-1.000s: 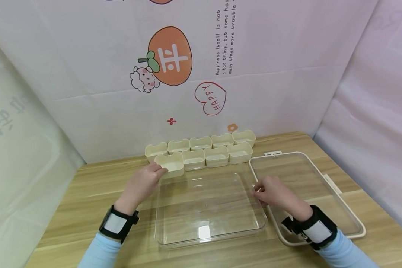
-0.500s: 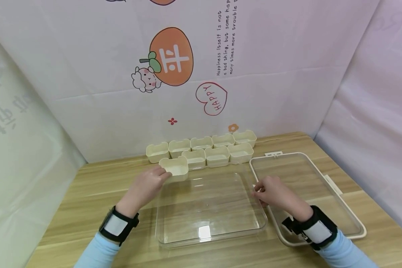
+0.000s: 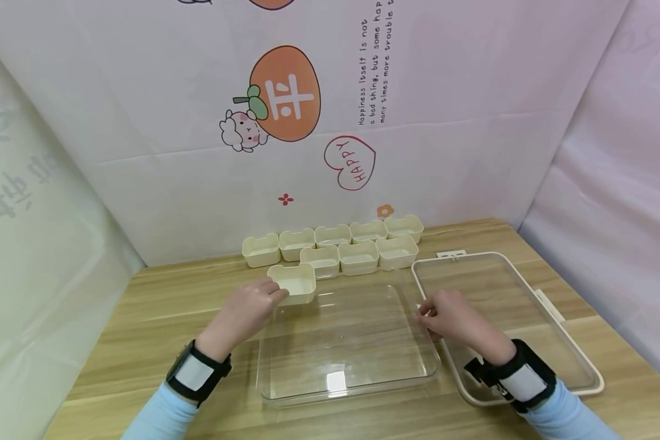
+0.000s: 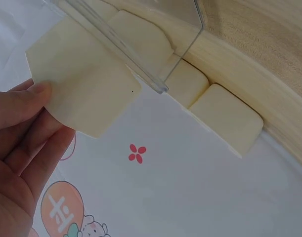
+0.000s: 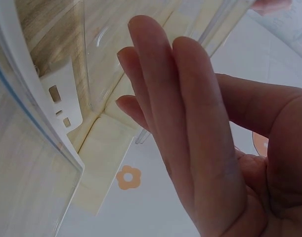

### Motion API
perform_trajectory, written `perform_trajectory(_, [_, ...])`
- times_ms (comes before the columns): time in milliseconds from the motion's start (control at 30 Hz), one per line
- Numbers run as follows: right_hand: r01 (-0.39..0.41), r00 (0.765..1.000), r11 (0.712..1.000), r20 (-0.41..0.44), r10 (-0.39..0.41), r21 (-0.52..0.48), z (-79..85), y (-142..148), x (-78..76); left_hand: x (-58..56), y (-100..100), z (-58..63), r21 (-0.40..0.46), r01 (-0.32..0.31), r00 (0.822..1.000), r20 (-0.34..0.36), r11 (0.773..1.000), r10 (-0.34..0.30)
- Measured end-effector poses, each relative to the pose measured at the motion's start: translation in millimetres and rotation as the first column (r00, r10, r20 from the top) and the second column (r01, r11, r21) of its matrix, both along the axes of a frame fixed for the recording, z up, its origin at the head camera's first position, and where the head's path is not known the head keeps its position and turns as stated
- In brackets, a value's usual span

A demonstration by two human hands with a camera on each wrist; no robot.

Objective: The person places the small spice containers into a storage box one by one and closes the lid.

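Note:
My left hand (image 3: 245,310) pinches a small cream plastic bin (image 3: 296,280) by its near left edge, thumb against it in the left wrist view. The bin hangs over the far left corner of a large clear plastic box (image 3: 341,342); its underside (image 4: 86,79) faces the left wrist camera. At the right rim of that box is my right hand (image 3: 452,316), its fingers fairly straight and held together in the right wrist view. Whether its fingertips press the box wall is hard to tell. Behind the box stand two rows of matching cream bins (image 3: 359,256).
A clear lid with a white rim (image 3: 519,276) and side clips lies flat at the right, partly under my right forearm. The wooden table (image 3: 132,342) meets a printed white cloth (image 3: 198,201) behind the bins. More cloth hangs at both sides.
My left hand has drawn the cream bin out of the front row, toward me and slightly right, over the box's far left corner. The right hand stays at the box's rim.

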State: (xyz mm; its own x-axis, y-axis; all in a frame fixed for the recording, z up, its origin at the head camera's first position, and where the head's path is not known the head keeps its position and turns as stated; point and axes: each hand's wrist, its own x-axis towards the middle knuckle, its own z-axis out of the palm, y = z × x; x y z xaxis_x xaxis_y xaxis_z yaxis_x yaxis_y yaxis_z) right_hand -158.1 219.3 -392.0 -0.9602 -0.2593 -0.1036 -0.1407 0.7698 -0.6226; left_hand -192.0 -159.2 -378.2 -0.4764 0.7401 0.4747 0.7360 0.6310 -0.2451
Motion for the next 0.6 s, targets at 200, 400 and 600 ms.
perform_trajectory(200, [-0.009, 1.0, 1.0, -0.002, 0.009, 0.007, 0.2, 0.0, 0.3, 1.9, 1.6, -2.7, -0.011, 0.024, 1.0, -0.01, 1.0, -0.024])
perform_trajectory(400, [-0.011, 1.0, 1.0, -0.006, 0.011, 0.006, -0.7, 0.8, 0.4, 4.3, 3.5, -4.9, -0.045, 0.015, 1.0, 0.024, 0.999, -0.014])
perform_trajectory(600, [-0.029, 0.999, 1.0, -0.022, 0.029, 0.011, -0.9, 1.4, -1.2, 4.9, 2.7, -7.6, -0.062, -0.006, 0.998, 0.059, 0.998, 0.01])
